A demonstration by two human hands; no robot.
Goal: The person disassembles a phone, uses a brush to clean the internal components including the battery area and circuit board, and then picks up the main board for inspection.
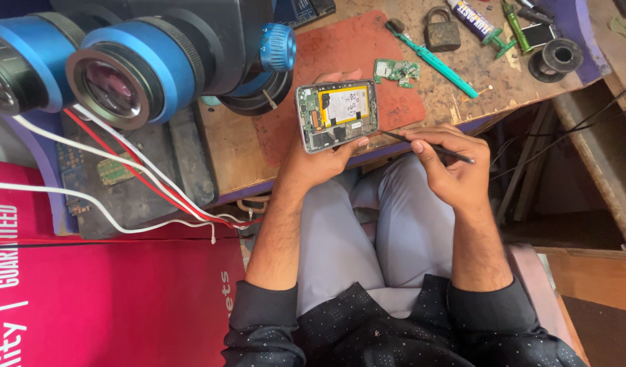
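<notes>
an opened, rectangular phone (337, 115) is clasped in the left hand (318, 162), while a thin dark tool (427, 147) is pinched in the right hand (449, 163) over the worn wooden table (238, 146).

Red sign panel (116, 299) with white lettering: below tabletop's left front edge, flat, rectangular. White tube (471, 18) with blue-yellow label: tabletop's far edge, lying slantwise. White-yellow label (345, 105) on opened phone (337, 115): rectangular, over tabletop's front edge.
</notes>
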